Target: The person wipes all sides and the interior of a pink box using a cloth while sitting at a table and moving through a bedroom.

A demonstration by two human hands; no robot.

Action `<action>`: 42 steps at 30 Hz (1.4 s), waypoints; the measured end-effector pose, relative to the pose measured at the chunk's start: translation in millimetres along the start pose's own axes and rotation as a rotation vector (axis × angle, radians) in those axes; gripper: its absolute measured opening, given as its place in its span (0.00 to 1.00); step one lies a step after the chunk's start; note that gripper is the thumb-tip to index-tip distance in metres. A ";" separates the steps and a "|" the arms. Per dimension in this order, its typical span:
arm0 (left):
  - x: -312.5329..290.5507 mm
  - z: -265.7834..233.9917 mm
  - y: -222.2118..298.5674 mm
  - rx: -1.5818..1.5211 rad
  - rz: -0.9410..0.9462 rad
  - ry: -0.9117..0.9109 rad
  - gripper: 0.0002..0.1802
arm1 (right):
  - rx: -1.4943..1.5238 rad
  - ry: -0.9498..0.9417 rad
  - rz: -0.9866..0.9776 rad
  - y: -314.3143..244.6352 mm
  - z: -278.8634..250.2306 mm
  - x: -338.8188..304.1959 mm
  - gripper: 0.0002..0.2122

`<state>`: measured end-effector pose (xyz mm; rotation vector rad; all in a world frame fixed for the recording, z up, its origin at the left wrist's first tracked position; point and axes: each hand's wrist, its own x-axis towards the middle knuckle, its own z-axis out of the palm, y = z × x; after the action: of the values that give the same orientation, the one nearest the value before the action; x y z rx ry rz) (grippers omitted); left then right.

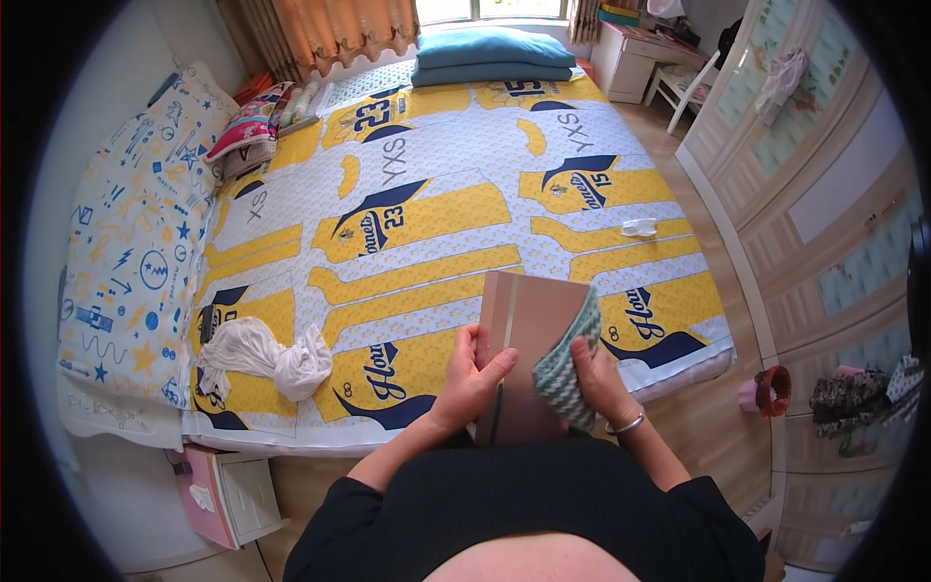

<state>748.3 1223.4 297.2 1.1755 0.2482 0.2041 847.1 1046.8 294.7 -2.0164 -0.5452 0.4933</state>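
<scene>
My left hand [469, 380] grips the left edge of a flat, pinkish-brown, book-like thing [543, 308], its thumb lying on the front. A pale, narrow strip runs down that front near the left side. Its exact kind I cannot make out. In my right hand [599, 378] is a green-and-white zigzag cloth [561, 383], pressed against the right side of the book-like thing. A bracelet circles my right wrist. Both hands are close to my body, in front of the near edge of the bed.
The bed [436, 218] wears a yellow, white and navy printed sheet. On it lie a crumpled white garment [276, 359], a small white packet [639, 228], pillows [254, 121] and folded blue bedding [493, 56]. A pink-and-white nightstand [233, 495], a red-rimmed bin [766, 391] and wardrobes [824, 145] stand around.
</scene>
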 end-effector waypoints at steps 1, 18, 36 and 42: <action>-0.1 -1.1 -0.1 -0.002 0.020 0.027 0.23 | 0.024 -0.035 -0.006 5.2 5.0 -5.4 0.34; -3.7 12.4 1.1 0.143 0.045 -0.020 0.25 | 0.635 -0.012 -0.133 -7.7 -8.3 6.9 0.27; -6.1 -12.8 -0.3 0.161 0.048 0.047 0.19 | 0.440 -0.082 -0.072 10.2 27.3 -24.7 0.26; -10.6 -3.4 11.5 0.080 0.016 0.073 0.19 | 0.037 0.160 -0.273 -24.9 26.2 -8.6 0.27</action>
<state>736.8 1227.6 307.5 1.2511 0.3136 0.2527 821.4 1071.4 305.5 -1.8898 -0.6939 0.1739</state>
